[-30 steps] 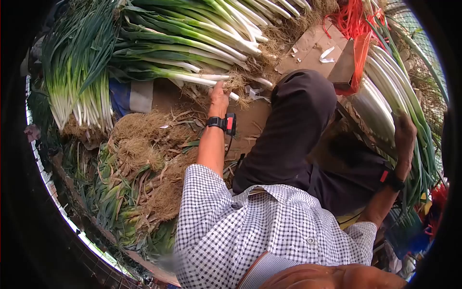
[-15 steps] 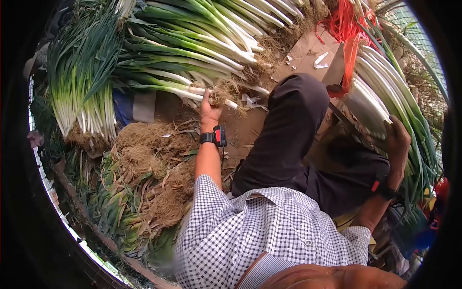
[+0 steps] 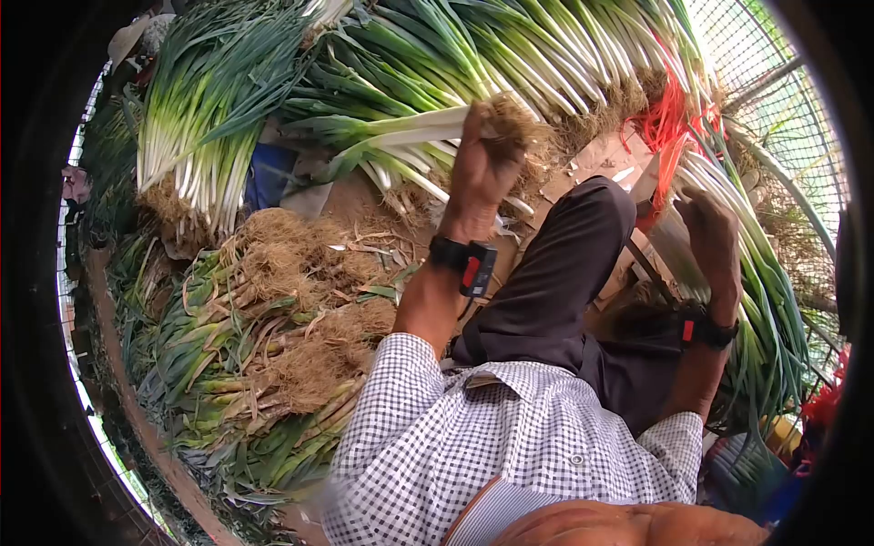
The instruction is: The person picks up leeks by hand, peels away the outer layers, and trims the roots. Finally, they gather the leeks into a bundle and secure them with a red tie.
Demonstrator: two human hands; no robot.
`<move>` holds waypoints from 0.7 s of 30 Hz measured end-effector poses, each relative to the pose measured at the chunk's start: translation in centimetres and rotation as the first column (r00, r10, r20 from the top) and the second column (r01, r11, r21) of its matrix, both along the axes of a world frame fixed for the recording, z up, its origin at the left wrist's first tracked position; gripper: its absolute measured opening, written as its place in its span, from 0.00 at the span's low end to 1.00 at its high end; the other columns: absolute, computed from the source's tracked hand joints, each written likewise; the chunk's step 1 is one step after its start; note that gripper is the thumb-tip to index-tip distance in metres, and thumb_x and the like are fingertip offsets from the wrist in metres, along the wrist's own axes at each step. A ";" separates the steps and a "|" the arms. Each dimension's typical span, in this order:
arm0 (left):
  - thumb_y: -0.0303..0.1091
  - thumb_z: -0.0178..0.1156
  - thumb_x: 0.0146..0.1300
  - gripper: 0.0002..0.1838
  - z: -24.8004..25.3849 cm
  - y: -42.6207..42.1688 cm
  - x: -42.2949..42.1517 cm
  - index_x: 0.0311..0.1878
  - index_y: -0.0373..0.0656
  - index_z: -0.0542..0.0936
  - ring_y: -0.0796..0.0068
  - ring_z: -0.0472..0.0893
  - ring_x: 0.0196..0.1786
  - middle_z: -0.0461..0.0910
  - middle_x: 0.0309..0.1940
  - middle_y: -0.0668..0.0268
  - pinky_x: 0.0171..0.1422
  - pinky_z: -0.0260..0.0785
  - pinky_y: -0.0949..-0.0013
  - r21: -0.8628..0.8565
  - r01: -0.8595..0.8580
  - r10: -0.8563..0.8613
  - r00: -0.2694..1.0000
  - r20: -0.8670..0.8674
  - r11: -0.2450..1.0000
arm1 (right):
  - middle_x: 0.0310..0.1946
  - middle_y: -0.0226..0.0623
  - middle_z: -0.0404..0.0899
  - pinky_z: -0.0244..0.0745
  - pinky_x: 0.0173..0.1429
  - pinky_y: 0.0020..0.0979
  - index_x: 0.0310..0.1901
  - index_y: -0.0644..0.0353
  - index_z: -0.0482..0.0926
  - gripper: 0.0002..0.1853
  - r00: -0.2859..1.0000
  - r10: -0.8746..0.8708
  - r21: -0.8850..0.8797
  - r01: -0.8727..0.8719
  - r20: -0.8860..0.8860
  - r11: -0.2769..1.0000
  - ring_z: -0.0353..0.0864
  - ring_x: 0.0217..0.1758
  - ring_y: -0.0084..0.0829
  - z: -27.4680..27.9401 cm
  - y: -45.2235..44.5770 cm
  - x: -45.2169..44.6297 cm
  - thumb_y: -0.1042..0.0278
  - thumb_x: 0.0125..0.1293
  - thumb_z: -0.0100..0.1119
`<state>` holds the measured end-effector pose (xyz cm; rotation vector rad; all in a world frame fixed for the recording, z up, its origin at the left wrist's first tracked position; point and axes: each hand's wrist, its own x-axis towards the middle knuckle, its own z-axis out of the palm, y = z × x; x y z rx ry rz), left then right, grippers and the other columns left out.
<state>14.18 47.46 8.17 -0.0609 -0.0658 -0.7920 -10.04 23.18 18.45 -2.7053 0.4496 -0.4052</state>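
My left hand (image 3: 484, 177) is closed around the white root end of a leek (image 3: 410, 130), lifted above the pile, its green leaves trailing left. Brown roots stick out past my fingers. My right hand (image 3: 712, 238) is raised beside a bundle of leeks (image 3: 742, 227) at the right, fingers partly bent; nothing can be made out in it. A large heap of leeks (image 3: 555, 55) lies at the top, roots toward the lower right.
Another leek bunch (image 3: 205, 173) lies at upper left, roots down. Untrimmed leeks with tangled roots (image 3: 291, 264) fill the left. Red plastic strips (image 3: 669, 109) lie on cardboard (image 3: 601, 159) beyond my knee (image 3: 596, 205). Mesh netting (image 3: 774, 73) curves around the right.
My left hand has lifted the leek by its root end, up and to the right. My right hand has moved up from the bundle's lower side. The view has shifted.
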 end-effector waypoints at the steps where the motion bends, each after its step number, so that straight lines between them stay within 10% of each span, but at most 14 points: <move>1: 0.42 0.60 0.73 0.14 0.8 -1.6 -1.1 0.47 0.40 0.80 0.64 0.87 0.40 0.85 0.37 0.59 0.46 0.85 0.59 -0.044 0.133 -0.130 0.990 0.059 0.990 | 0.36 0.48 0.84 0.77 0.38 0.34 0.49 0.64 0.82 0.12 0.999 0.040 0.075 -0.041 0.010 0.996 0.84 0.32 0.42 -0.8 0.3 0.6 0.75 0.63 0.64; 7: 0.41 0.57 0.75 0.14 4.8 -8.9 -8.4 0.54 0.42 0.78 0.72 0.83 0.50 0.83 0.49 0.66 0.57 0.79 0.67 -0.044 0.228 -0.230 0.972 -0.046 0.973 | 0.46 0.47 0.80 0.74 0.54 0.35 0.57 0.67 0.76 0.18 0.942 0.320 0.418 -0.250 -0.105 0.873 0.80 0.52 0.35 -7.7 1.5 5.0 0.71 0.67 0.61; 12: 0.39 0.60 0.73 0.15 2.8 -11.1 -12.7 0.56 0.41 0.77 0.66 0.83 0.51 0.82 0.49 0.63 0.59 0.80 0.60 -0.129 0.225 -0.248 0.948 -0.200 0.966 | 0.47 0.30 0.80 0.71 0.64 0.35 0.60 0.60 0.74 0.18 0.978 -0.015 0.932 -0.195 0.210 0.305 0.73 0.56 0.22 -7.2 10.4 8.7 0.61 0.74 0.59; 15: 0.39 0.61 0.72 0.16 4.6 -10.9 -13.1 0.56 0.40 0.76 0.65 0.83 0.51 0.82 0.50 0.63 0.60 0.80 0.59 -0.142 0.164 -0.197 0.942 -0.273 0.976 | 0.45 0.29 0.82 0.71 0.62 0.35 0.59 0.49 0.80 0.14 0.968 -0.043 0.814 -0.182 0.246 0.552 0.76 0.54 0.27 -3.7 16.4 12.0 0.65 0.74 0.58; 19: 0.40 0.61 0.72 0.17 8.6 -5.9 -11.4 0.56 0.39 0.77 0.64 0.83 0.53 0.82 0.51 0.61 0.58 0.79 0.61 0.010 0.353 -0.348 0.916 0.199 0.936 | 0.48 0.34 0.85 0.71 0.62 0.36 0.61 0.46 0.80 0.19 0.806 0.139 0.410 -0.432 0.575 0.803 0.79 0.51 0.33 -9.4 13.5 17.4 0.76 0.71 0.56; 20: 0.40 0.62 0.72 0.18 9.6 -3.3 -11.2 0.57 0.38 0.77 0.66 0.83 0.53 0.82 0.50 0.61 0.57 0.78 0.64 0.244 0.171 -0.260 0.876 0.405 0.955 | 0.47 0.36 0.86 0.73 0.60 0.37 0.63 0.47 0.78 0.22 0.687 0.296 0.113 -0.483 0.664 0.868 0.81 0.49 0.35 -8.1 12.4 18.3 0.78 0.70 0.56; 21: 0.36 0.63 0.71 0.17 9.4 -1.5 -10.7 0.58 0.37 0.76 0.68 0.82 0.52 0.82 0.49 0.61 0.58 0.76 0.67 0.348 -0.365 -0.044 0.632 0.774 0.863 | 0.46 0.38 0.88 0.75 0.59 0.38 0.64 0.48 0.77 0.24 0.556 0.431 -0.166 -0.462 0.711 0.871 0.83 0.47 0.37 -6.7 11.4 19.3 0.81 0.68 0.56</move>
